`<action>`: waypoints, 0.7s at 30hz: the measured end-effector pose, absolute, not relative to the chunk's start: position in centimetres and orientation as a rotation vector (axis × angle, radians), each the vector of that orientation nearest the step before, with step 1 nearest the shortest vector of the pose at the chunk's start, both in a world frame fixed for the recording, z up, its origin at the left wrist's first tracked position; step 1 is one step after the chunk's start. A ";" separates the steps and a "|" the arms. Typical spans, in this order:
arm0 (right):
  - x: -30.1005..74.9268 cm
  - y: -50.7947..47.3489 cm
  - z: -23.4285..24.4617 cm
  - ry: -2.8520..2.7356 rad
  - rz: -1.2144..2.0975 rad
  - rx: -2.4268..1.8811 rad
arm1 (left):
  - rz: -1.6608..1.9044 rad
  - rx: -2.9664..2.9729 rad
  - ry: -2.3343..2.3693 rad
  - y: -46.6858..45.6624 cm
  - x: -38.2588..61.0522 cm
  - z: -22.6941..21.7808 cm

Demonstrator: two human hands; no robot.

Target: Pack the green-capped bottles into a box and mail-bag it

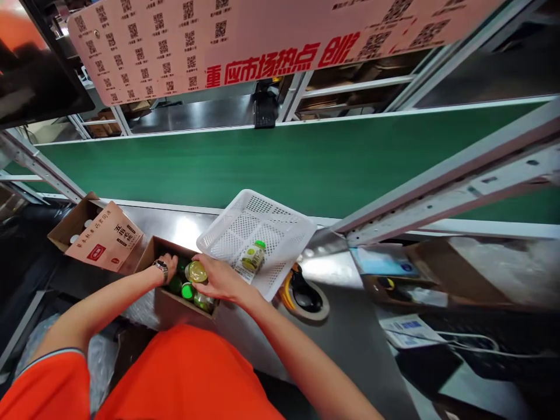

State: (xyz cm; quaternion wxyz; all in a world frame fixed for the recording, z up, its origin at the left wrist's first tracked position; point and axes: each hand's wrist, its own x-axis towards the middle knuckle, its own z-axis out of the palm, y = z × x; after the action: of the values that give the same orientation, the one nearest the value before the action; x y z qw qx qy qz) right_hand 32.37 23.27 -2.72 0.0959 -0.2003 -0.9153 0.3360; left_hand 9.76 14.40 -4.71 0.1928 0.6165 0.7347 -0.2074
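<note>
Reaches forward with both bare forearms over the near edge of the steel worktop (350, 350), palms turned down. Dips the left hand (170, 263), a wristwatch (161, 268) on its wrist, into the open carton (175, 306) at the worktop's near left corner. Buries its fingers among the green-capped bottles (187, 290) there; cannot tell whether closed or spread. Curls the right hand (219, 279) around the yellow-capped bottle (196, 272), thumb and fingers clamped on its body, cap end toward the left hand. Holds it just above the carton's right end, close beside the green caps. Stops just short of the white basket (227, 224), tilted between carton and green belt (262, 163), with a pale bottle (252, 257) lying inside.
</note>
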 end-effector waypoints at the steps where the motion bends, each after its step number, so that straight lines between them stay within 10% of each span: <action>1: 32.3 23.3 -2.7 -2.737 0.981 -0.584 | -0.597 1.733 2.053 14.6 9.8 -4.8; 21: 24.8 21.9 -3.9 -3.310 0.636 -0.327 | -0.495 1.787 1.983 12.7 6.4 -2.6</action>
State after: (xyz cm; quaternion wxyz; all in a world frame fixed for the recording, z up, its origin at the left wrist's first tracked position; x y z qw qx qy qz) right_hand 24.76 21.86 -3.89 -0.1222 -0.0957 -0.9702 0.1863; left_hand 6.44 12.67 -2.56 0.2117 0.6434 0.7138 -0.1781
